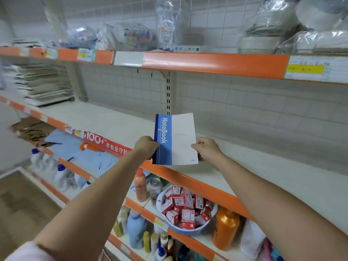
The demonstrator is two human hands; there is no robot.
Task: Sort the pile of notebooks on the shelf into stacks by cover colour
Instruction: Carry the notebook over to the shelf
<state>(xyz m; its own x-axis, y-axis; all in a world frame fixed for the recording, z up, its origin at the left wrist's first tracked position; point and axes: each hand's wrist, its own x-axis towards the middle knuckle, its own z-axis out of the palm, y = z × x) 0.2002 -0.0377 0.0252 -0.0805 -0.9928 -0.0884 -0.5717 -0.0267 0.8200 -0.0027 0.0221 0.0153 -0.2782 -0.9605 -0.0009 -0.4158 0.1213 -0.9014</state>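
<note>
While upright above the shelf (pixel 263 166), the notebook (pixel 175 140) is pinched between both hands' fingers (pixel 195 146).

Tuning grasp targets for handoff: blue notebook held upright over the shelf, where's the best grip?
Judging by its pose, take the blue notebook by the lower side edges, one from each side, as the left hand and right hand do now. It is thin and flat, cover facing the camera; the dark spine edge is stiffest.

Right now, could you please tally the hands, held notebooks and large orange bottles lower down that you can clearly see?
Hands: 2, left hand and right hand
Held notebook: 1
Large orange bottles: 2, one and another
Total: 5
</note>
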